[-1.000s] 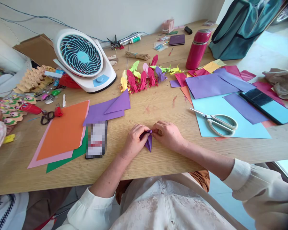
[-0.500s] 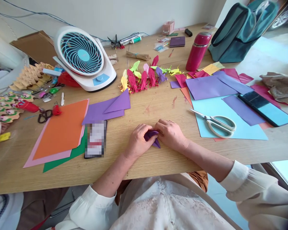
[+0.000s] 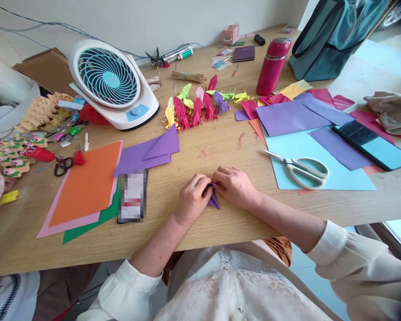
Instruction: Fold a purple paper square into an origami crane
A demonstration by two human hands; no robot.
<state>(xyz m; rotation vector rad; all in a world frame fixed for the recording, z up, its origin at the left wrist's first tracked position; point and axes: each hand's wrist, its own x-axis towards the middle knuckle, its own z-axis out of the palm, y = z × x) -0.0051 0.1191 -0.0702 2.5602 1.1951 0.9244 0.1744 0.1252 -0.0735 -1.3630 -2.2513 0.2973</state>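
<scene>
A small folded piece of purple paper (image 3: 214, 201) is pinched between my two hands, close to the table's front edge. My left hand (image 3: 194, 196) has thumb and fingers closed on its left side. From the right, my right hand (image 3: 233, 183) grips its upper edge, fingertips pressed together. Much of the paper is hidden behind my fingers; a pointed end shows below them. Ahead and to the left lie larger purple sheets (image 3: 130, 158), one with a folded corner. Folded paper figures (image 3: 197, 111) in red, yellow, green and purple are heaped farther back.
White-handled scissors (image 3: 307, 174) rest on light blue paper (image 3: 347, 182) at right, beside a dark phone (image 3: 357, 138). Another phone (image 3: 132, 196) lies left by orange paper (image 3: 87, 183). A fan (image 3: 112, 84), a red flask (image 3: 273, 67) and a teal bag (image 3: 330, 49) stand behind.
My left thumb has drawn in behind the fingers, and the purple paper's lower point shows more. Both hands stay in nearly the same place; the view has shifted slightly.
</scene>
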